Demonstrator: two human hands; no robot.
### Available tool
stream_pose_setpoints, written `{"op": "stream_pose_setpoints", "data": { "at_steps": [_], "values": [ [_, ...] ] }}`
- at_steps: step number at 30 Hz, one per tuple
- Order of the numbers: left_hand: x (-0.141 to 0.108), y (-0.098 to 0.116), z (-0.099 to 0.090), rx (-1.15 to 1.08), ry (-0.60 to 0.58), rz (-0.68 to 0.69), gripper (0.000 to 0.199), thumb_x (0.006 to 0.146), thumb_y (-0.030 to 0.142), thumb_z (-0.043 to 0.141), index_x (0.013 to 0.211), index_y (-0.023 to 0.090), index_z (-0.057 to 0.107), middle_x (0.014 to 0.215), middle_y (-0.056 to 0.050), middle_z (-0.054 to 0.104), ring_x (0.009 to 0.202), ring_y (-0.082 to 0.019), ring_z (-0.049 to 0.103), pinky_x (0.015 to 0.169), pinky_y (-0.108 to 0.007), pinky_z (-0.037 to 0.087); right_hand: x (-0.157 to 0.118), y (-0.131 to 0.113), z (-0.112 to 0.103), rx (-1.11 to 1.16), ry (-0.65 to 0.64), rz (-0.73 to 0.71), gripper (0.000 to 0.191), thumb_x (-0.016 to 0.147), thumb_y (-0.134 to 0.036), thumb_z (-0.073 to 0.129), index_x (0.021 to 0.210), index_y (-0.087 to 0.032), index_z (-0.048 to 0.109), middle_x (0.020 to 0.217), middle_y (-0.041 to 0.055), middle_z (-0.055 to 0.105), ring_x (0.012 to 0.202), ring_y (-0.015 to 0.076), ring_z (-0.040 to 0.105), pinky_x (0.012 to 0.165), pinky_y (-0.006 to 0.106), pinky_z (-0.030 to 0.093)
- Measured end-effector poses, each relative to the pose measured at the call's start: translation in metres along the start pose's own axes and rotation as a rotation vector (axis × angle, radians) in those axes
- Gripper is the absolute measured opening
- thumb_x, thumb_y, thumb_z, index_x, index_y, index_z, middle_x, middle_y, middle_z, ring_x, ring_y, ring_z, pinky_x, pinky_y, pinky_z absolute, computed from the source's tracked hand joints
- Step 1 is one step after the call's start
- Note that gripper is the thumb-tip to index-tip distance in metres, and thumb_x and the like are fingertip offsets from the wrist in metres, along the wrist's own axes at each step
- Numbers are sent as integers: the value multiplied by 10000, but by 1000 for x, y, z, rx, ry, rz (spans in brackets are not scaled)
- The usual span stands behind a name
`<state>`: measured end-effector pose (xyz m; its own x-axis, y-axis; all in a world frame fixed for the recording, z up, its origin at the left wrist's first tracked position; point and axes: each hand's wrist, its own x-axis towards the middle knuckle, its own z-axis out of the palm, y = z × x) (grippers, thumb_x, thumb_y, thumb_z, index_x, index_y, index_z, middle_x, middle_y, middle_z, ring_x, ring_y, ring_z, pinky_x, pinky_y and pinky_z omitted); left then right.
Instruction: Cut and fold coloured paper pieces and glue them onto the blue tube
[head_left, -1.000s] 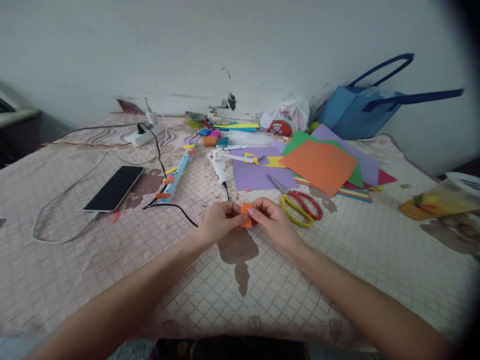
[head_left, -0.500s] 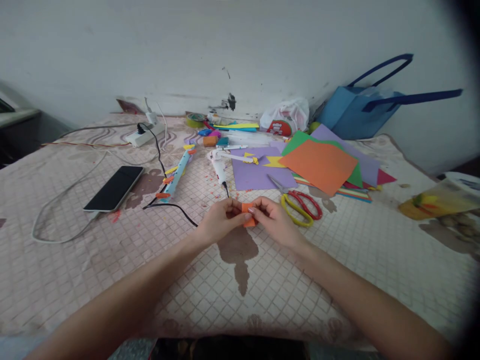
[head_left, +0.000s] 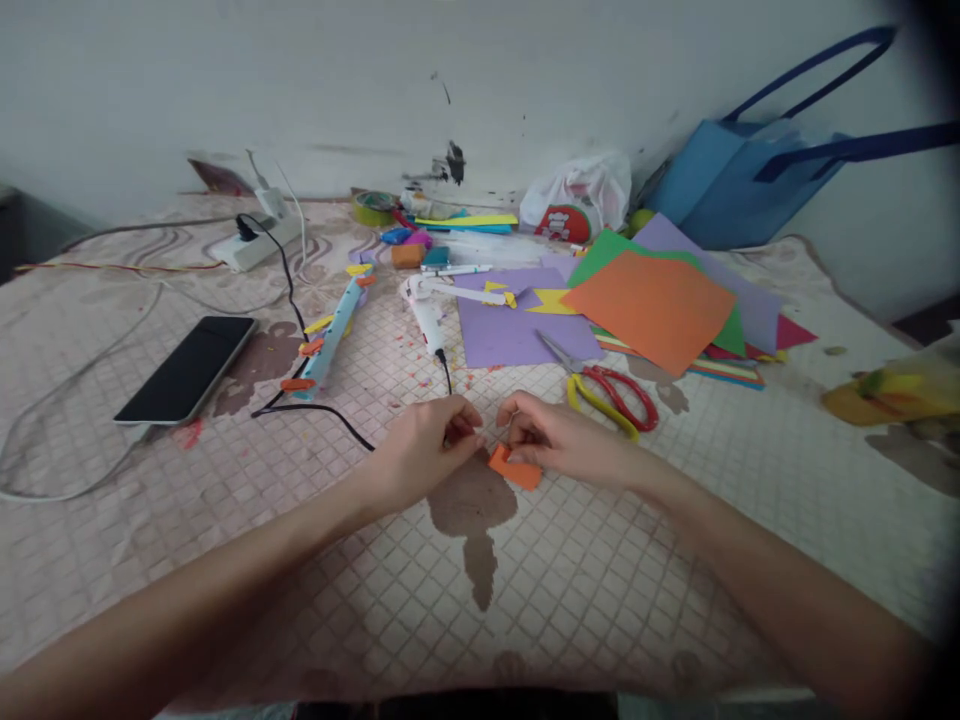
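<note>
My right hand (head_left: 551, 437) pinches a small orange paper piece (head_left: 517, 470) between thumb and fingers, low over the table. Just to its left, my left hand (head_left: 431, 445) has its fingers curled with the fingertips close together; whatever may be between them is too small to make out. The two hands are apart. Beyond them lie a white glue gun (head_left: 427, 325) with a black cord and scissors (head_left: 600, 390) with yellow and red handles. A light-blue strip (head_left: 334, 335) with orange and yellow pieces along it lies to the left.
A phone (head_left: 187, 370) with a white cable lies at the left, a power strip (head_left: 262, 240) behind it. Purple paper (head_left: 495, 335) and a stack topped by an orange sheet (head_left: 652, 305) lie beyond my hands. A blue bag (head_left: 742, 185) and a yellow-filled container (head_left: 885, 395) are at the right.
My hands have moved apart. The left has let go of the orange paper, which is now in my right hand, lower and tilted. The view has shifted slightly.
</note>
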<state>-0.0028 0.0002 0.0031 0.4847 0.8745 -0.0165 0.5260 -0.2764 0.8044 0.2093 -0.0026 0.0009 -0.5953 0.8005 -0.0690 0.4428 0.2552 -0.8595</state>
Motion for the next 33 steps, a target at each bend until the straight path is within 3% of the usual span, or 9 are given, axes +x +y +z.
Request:
{"op": "stream_pose_setpoints", "data": {
  "at_steps": [3, 6, 8, 10, 12, 14, 16, 27, 33],
  "values": [
    [-9, -1, 3, 180, 49, 137, 84, 833, 202, 537, 856, 168, 610, 801, -36, 658, 711, -142, 592, 653, -265, 453, 0, 1, -1, -45, -32, -10, 247, 794, -163, 573, 1016, -259, 521, 734, -31, 654, 634, 136, 563, 559, 243, 390],
    [-23, -2, 9, 346, 19, 501, 138, 886, 167, 465, 898, 174, 602, 927, -57, 661, 849, -173, 586, 734, -299, 454, -1, 5, 3, -73, 40, -31, 189, 800, -192, 588, 974, -262, 559, 737, -13, 665, 628, 151, 569, 554, 259, 385],
    [-29, -3, 12, 411, -34, 639, 144, 885, 149, 474, 955, 187, 594, 982, -51, 664, 897, -186, 584, 766, -322, 452, -2, 7, 7, -78, 104, -53, 167, 790, -201, 610, 942, -264, 583, 707, -12, 662, 599, 152, 561, 549, 266, 381],
    [-31, -4, 14, 362, 2, 566, 150, 883, 162, 488, 992, 198, 583, 1003, -49, 660, 907, -181, 588, 776, -317, 461, -3, 9, 9, -87, 127, -64, 158, 787, -209, 622, 933, -264, 592, 701, -12, 661, 592, 153, 560, 551, 270, 380],
    [-27, -3, 14, 226, 41, 333, 131, 877, 213, 515, 990, 200, 578, 946, -41, 659, 817, -149, 599, 708, -272, 478, -3, 8, 9, -107, 102, -48, 143, 814, -239, 604, 953, -266, 580, 734, -8, 665, 619, 158, 571, 555, 271, 382],
    [-21, -2, 12, 76, 16, 114, 152, 849, 280, 565, 976, 198, 582, 847, -18, 656, 664, -110, 581, 583, -223, 461, -2, 4, 8, -124, 52, -19, 128, 853, -273, 565, 981, -269, 552, 778, -8, 664, 664, 160, 584, 564, 267, 389],
    [-15, 0, 11, -13, -46, 16, 186, 811, 302, 611, 962, 196, 597, 771, 6, 651, 585, -90, 551, 526, -202, 428, -1, -1, 7, -131, 8, -7, 115, 879, -291, 537, 990, -267, 524, 807, -12, 654, 697, 152, 589, 583, 259, 400],
    [-10, 0, 11, -192, -178, -79, 110, 829, 193, 523, 818, 168, 629, 740, 16, 650, 623, -81, 542, 563, -193, 402, -2, -12, 8, -124, -46, -10, 103, 877, -224, 532, 976, -239, 506, 781, -32, 593, 690, 110, 551, 608, 231, 400],
    [-8, 0, 9, -190, -167, -156, 146, 830, 276, 540, 795, 168, 632, 686, 18, 630, 594, -83, 514, 518, -192, 379, -4, -11, 3, 35, 93, 101, 138, 906, -310, 472, 934, -205, 558, 815, 3, 617, 727, 125, 558, 608, 244, 419]
  ]
}}
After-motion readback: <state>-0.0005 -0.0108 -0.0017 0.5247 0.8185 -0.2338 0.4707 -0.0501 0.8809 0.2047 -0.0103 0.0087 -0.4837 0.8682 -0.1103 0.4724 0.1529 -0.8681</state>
